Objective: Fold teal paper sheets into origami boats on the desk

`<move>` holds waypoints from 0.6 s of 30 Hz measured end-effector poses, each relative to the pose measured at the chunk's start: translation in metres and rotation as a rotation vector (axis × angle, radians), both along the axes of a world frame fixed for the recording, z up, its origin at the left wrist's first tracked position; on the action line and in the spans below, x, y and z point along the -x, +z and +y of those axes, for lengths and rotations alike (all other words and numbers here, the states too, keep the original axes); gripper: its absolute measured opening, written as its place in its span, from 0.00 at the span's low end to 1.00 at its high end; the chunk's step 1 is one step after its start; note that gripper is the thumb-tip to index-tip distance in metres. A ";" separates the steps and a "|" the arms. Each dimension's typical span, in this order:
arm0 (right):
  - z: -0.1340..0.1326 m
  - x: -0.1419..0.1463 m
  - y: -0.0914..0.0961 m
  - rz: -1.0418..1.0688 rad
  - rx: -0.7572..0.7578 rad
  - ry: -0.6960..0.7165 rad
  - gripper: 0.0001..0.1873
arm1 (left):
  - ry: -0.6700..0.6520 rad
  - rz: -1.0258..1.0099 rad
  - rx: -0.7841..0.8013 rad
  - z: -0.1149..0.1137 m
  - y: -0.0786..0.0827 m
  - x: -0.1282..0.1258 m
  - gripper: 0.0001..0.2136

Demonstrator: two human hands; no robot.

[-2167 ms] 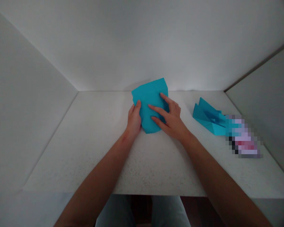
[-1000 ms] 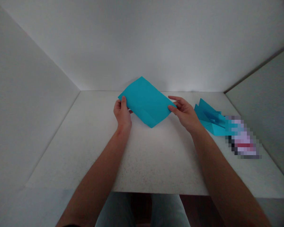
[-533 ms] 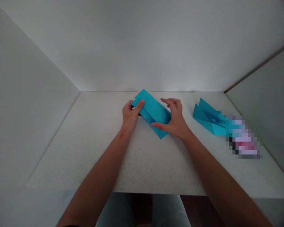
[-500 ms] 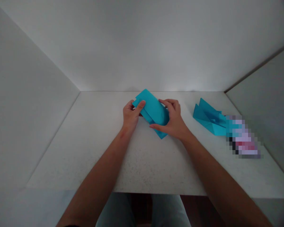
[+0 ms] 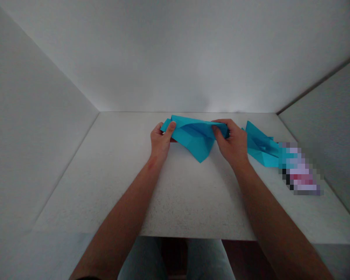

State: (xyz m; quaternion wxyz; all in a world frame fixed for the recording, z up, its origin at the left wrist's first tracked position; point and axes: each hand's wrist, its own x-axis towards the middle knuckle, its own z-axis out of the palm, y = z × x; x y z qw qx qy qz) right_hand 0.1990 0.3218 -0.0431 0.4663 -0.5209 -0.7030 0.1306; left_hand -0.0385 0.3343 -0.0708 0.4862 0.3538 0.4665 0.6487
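A sheet of blue folded paper (image 5: 192, 136) is held between both hands, its layers partly spread and one pointed flap hanging toward me. My left hand (image 5: 162, 138) pinches its left end, thumb on top and fingers underneath. At the right end, my right hand (image 5: 231, 142) grips a folded edge between thumb and fingers. Just beyond that hand lies a second blue paper piece (image 5: 262, 147), folded into a boat-like shape and partly covered by my right hand.
A pixelated, blurred item (image 5: 303, 171) lies on the right of the white table (image 5: 177, 202), against the folded paper piece. White walls (image 5: 175, 58) close off the back and both sides. The table's front edge runs above my legs.
My right hand has moved right and pulled its side of the paper outward. The folded packet has opened into a wider shape with a hanging point. My left hand has stayed nearly in place.
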 end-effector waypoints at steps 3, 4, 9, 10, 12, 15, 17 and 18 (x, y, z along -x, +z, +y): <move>0.008 -0.010 -0.006 0.079 -0.053 -0.154 0.16 | 0.022 0.015 -0.002 0.003 0.002 0.002 0.32; 0.011 -0.014 -0.009 0.095 -0.056 -0.180 0.19 | 0.038 0.020 -0.004 0.005 0.004 0.004 0.32; 0.024 -0.030 -0.024 0.115 0.002 -0.247 0.26 | 0.136 0.088 0.042 0.005 0.020 0.033 0.28; 0.025 -0.032 -0.026 0.108 0.006 -0.252 0.26 | 0.112 0.128 0.080 0.002 0.024 0.045 0.27; 0.027 -0.032 -0.029 0.082 0.021 -0.243 0.28 | 0.026 0.274 0.174 -0.010 0.032 0.073 0.25; 0.026 -0.026 -0.030 0.004 0.073 -0.157 0.29 | -0.018 0.641 0.292 -0.040 0.045 0.114 0.22; 0.024 -0.017 -0.028 -0.080 0.063 -0.101 0.27 | 0.109 0.973 0.346 -0.064 0.052 0.127 0.20; 0.022 -0.012 -0.026 -0.122 0.039 -0.080 0.25 | 0.208 1.135 0.343 -0.076 0.054 0.126 0.20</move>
